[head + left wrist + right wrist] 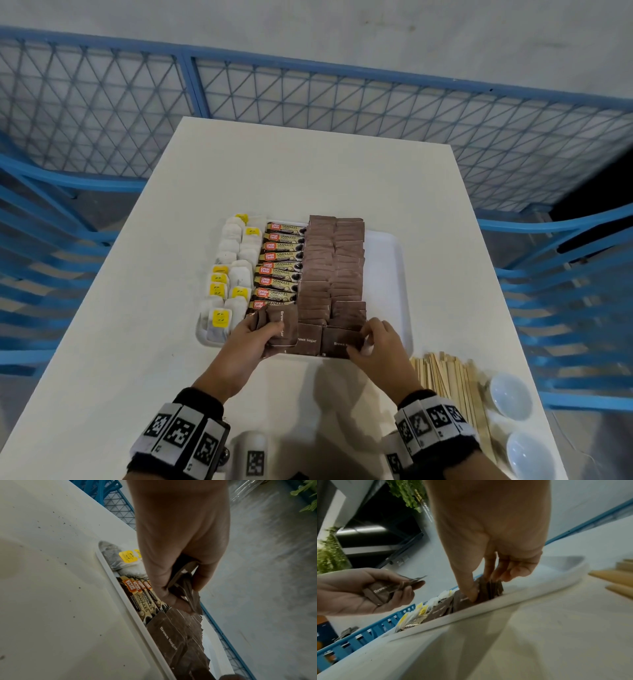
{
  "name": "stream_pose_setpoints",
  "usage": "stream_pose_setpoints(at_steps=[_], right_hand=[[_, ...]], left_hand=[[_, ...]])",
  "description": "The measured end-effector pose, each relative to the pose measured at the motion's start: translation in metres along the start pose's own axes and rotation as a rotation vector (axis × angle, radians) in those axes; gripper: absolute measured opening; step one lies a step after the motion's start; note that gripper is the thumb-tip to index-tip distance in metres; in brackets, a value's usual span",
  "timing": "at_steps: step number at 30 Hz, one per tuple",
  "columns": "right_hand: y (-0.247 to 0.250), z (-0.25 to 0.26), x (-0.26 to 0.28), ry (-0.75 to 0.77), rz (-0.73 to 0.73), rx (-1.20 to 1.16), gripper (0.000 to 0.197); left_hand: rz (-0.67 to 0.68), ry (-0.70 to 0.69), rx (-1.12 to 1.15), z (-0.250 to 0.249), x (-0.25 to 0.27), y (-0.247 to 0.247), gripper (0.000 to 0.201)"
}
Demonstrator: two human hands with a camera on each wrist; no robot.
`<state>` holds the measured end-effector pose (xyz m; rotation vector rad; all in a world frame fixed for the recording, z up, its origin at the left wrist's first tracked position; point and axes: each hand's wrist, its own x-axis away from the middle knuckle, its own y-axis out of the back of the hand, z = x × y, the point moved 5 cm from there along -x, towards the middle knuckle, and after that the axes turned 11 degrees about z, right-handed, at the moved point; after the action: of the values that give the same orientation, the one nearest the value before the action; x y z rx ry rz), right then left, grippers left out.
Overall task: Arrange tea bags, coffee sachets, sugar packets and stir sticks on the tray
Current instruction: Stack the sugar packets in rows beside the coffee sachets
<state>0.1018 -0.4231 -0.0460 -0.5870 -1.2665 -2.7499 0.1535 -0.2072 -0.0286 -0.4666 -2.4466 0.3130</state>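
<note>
A white tray (pixel 387 260) on the table carries tea bags (pixel 227 277) with yellow tags at its left, a column of coffee sachets (pixel 279 263) in the middle and two columns of brown sugar packets (pixel 332 270) to the right. My left hand (pixel 255 334) grips a small stack of brown sugar packets (pixel 184 586) just above the tray's near edge. My right hand (pixel 371 337) pinches the nearest sugar packet (pixel 486 591) of the right column, thumb in front and fingers behind. Wooden stir sticks (pixel 452 380) lie on the table right of my right wrist.
Two white bowls (pixel 510 395) stand at the table's near right corner beside the sticks. A white cylinder with a marker (pixel 251 455) stands at the near edge between my wrists. Blue mesh fencing (pixel 308 99) and blue crates (pixel 44 274) surround the table.
</note>
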Motion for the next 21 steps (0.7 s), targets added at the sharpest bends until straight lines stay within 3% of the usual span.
stream_pose_setpoints(at_steps=[2, 5, 12, 21], right_hand=[[0.002, 0.004, 0.001, 0.026, -0.036, 0.034, 0.035], [0.010, 0.028, 0.004, 0.122, -0.062, -0.079, 0.032], [-0.001, 0.068, 0.003, 0.154, 0.291, -0.559, 0.029], [-0.005, 0.053, 0.003, 0.068, 0.290, -0.781, 0.011]], left_hand=[[0.004, 0.010, -0.039, 0.001, 0.000, 0.000, 0.017], [0.024, 0.017, -0.111, 0.001, 0.001, -0.003, 0.016], [0.082, -0.015, -0.259, -0.007, 0.003, -0.013, 0.025], [0.091, 0.005, -0.148, -0.006, 0.004, -0.019, 0.016]])
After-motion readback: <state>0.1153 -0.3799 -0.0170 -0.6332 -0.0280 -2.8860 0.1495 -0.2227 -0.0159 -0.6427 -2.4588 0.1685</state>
